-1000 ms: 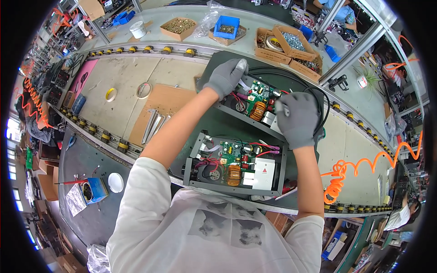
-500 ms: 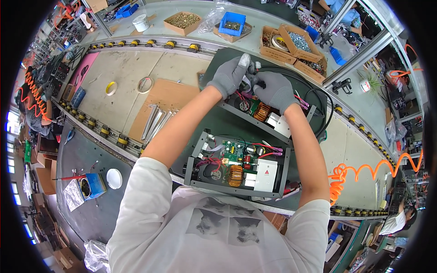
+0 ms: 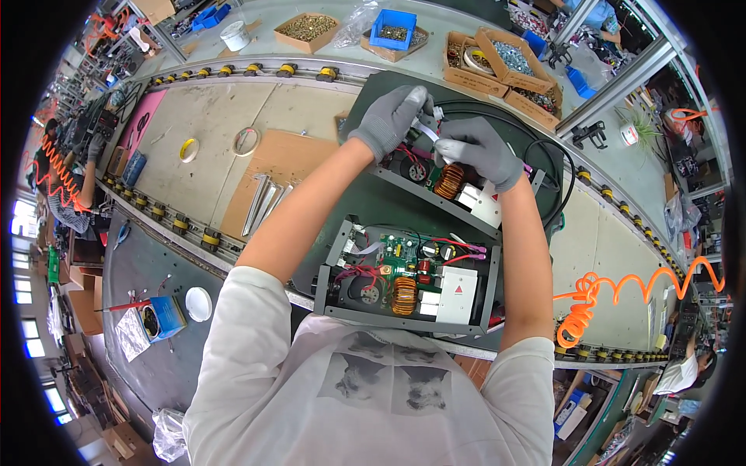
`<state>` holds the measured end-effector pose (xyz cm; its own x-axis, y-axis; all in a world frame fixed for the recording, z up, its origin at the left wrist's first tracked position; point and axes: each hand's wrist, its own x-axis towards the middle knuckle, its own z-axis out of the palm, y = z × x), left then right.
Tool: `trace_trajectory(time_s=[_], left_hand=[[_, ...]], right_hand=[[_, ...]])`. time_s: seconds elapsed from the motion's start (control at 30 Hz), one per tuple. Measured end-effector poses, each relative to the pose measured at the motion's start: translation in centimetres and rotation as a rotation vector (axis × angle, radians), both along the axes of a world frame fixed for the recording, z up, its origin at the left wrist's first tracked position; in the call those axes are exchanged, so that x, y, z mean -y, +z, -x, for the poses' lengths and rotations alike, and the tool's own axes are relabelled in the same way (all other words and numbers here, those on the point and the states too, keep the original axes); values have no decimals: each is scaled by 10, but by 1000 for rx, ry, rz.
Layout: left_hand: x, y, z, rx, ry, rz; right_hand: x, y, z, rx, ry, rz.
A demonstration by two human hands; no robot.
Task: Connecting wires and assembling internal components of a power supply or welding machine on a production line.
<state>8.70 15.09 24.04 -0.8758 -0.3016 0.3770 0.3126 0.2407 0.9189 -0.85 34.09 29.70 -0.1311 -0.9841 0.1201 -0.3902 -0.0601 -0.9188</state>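
Observation:
Two open dark metal housings with electronics lie on the dark green work surface: a near housing (image 3: 404,320) close to my body and a far housing (image 3: 443,203) under my hands. Both of my hands wear grey gloves. My left hand (image 3: 388,120) is closed at the far housing's left end; what its fingers grip is hidden. A white flat ribbon cable (image 3: 426,130) stretches between my hands, and my right hand (image 3: 480,151) pinches its right end. Below them show a copper coil (image 3: 448,183) and a round black part (image 3: 414,168). Black cable (image 3: 556,167) loops off to the right.
Metal strips (image 3: 263,203) lie on a cardboard sheet (image 3: 291,155) at left, with tape rolls (image 3: 247,142) beyond. Boxes of small hardware (image 3: 308,31) line the far bench. An orange coiled hose (image 3: 579,314) hangs at right. Rollers (image 3: 210,239) edge the line.
My right hand has drawn back toward me and slightly right, away from my left hand. More of the white ribbon cable now shows between them.

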Motion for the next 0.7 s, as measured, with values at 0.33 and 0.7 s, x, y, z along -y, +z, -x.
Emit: trace_trajectory(time_s=[0.33,0.7], left_hand=[[4,4,-2,64,101,273],[-1,13,-3,145,170,382]], right_hand=[[22,9,-63,-783,-256,-343],[43,-20,-81,-1182,-355,-620]])
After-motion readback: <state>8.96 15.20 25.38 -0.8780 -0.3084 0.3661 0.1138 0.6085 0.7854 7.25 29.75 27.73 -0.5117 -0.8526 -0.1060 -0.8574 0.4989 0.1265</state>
